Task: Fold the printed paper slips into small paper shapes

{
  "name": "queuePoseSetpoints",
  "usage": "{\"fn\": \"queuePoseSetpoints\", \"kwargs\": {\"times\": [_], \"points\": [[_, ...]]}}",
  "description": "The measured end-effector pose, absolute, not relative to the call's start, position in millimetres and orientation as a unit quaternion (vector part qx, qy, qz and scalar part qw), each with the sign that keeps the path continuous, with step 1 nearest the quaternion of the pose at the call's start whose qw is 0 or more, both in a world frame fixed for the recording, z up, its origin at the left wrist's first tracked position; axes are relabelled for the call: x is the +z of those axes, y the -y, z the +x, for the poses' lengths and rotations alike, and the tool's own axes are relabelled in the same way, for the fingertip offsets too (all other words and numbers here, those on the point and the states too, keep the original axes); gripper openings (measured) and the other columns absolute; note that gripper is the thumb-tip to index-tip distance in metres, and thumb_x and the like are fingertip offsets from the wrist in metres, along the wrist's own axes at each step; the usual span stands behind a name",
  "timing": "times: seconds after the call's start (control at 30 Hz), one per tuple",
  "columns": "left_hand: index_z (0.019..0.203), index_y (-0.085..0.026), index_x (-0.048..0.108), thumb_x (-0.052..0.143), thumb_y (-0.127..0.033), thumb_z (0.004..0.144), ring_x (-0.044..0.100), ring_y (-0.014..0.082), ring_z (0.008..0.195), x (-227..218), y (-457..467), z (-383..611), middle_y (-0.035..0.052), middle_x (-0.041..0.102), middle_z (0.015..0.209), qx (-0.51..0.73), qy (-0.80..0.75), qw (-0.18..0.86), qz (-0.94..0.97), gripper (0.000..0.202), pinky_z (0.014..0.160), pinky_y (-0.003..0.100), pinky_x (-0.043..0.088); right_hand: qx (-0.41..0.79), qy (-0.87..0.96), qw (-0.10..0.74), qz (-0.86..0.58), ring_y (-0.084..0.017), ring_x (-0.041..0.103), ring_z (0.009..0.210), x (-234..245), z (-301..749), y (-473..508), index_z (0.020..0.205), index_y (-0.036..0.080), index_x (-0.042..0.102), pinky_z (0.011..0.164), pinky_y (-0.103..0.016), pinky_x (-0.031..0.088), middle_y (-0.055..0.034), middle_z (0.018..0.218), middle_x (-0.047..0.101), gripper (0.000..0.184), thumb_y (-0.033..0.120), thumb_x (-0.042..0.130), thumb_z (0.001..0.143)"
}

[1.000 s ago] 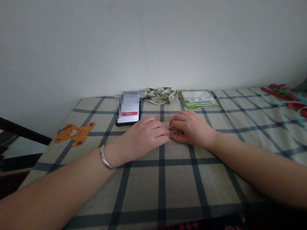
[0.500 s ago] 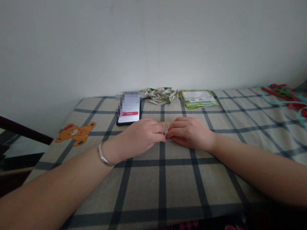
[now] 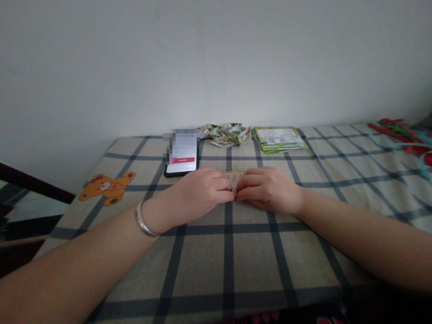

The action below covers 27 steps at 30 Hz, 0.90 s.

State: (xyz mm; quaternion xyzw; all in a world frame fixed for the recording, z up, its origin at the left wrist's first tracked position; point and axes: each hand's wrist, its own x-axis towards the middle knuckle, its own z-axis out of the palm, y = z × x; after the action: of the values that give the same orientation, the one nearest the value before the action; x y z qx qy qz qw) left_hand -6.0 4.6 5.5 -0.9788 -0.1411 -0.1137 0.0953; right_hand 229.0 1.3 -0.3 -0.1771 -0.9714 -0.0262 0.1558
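Mid-frame, pinching card [image 3: 234, 178] from either end along its left-right axis: left hand [image 3: 197, 192], right hand [image 3: 268, 189], fingertips nearly meeting.

Phone [image 3: 182, 155], heap of folded papers [image 3: 227, 134], green leaflet stack [image 3: 278, 138] on checked cloth [image 3: 202, 256].

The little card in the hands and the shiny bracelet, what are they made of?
The little card looks like thin printed paper: flat, with tiny print, pinched between the left hand and right hand. The bracelet seems to be polished metal, silvery with a bright glint.
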Motion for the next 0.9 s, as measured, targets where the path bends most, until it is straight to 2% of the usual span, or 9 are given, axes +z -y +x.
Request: {"fn": "queuePoseSetpoints", "kwargs": {"times": [0.47,0.9], "points": [[0.103,-0.023,0.067,0.050,-0.016,0.094,0.057,0.0194,0.082,6,-4,-6,0.0028,0.068,0.094,-0.108,0.135,0.111,-0.979,0.021,0.072,0.035,0.046,-0.012,0.975,0.151,-0.163,-0.016,0.057,0.083,5,235,-2,0.089,0.022,0.069,0.070,-0.029,0.042,-0.0009,0.093,0.070,0.021,0.022,0.048,0.094],[0.100,-0.022,0.068,0.049,-0.016,0.094,0.059,0.0206,0.088,4,-5,-8,0.0026,0.068,0.096,-0.123,0.126,0.104,-0.979,0.020,0.075,0.036,0.049,0.050,0.975,0.113,-0.185,-0.015,0.057,0.082,15,246,-3,0.088,0.022,0.070,0.068,-0.027,0.041,-0.0012,0.093,0.070,0.015,0.016,0.057,0.087]]}}
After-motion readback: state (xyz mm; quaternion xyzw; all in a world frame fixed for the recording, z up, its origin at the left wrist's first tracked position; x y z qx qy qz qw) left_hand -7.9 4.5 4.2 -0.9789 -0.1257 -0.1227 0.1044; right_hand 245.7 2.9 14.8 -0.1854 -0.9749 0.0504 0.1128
